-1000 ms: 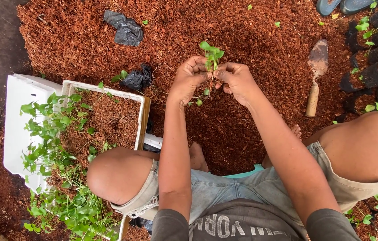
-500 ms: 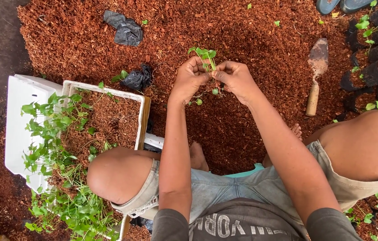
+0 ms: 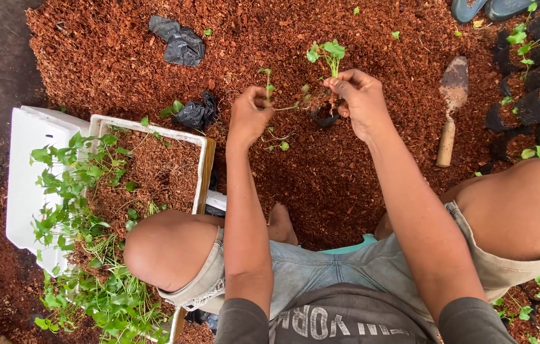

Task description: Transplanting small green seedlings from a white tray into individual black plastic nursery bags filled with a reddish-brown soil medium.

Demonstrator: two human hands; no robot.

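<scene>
Two hands work over a floor of reddish-brown mulch [image 3: 359, 178]. I watch from the head camera as my left hand [image 3: 249, 116] pinches a thin seedling [image 3: 266, 79] between closed fingertips, while my right hand [image 3: 362, 102] holds a leafier seedling [image 3: 327, 52] upright, its grip likewise narrow and shut on the stem. A pale runner of stems and roots seems to stretch between the two hands, over a small dark pot [image 3: 325, 114] that sits just under the right hand.

The risk, as I judge it, lies in that thread: if the hands draw further apart, the stems or roots could snap, since they look fragile and taut. A loose pinch could also drop either plant into the mulch.

To the left stands a white foam box [image 3: 28, 165] crowded with green sprouts [image 3: 72, 191], close beside my left knee [image 3: 168, 251]. A wooden-handled trowel [image 3: 451, 108] lies to the right, well apart from the hands. Crumpled black bags [image 3: 182, 41] rest on the mulch beyond, and filled black planting bags [image 3: 534, 95] cluster at the far right edge. Nothing stands between the hands and the pot; my knees hem in the near ground on both sides.
</scene>
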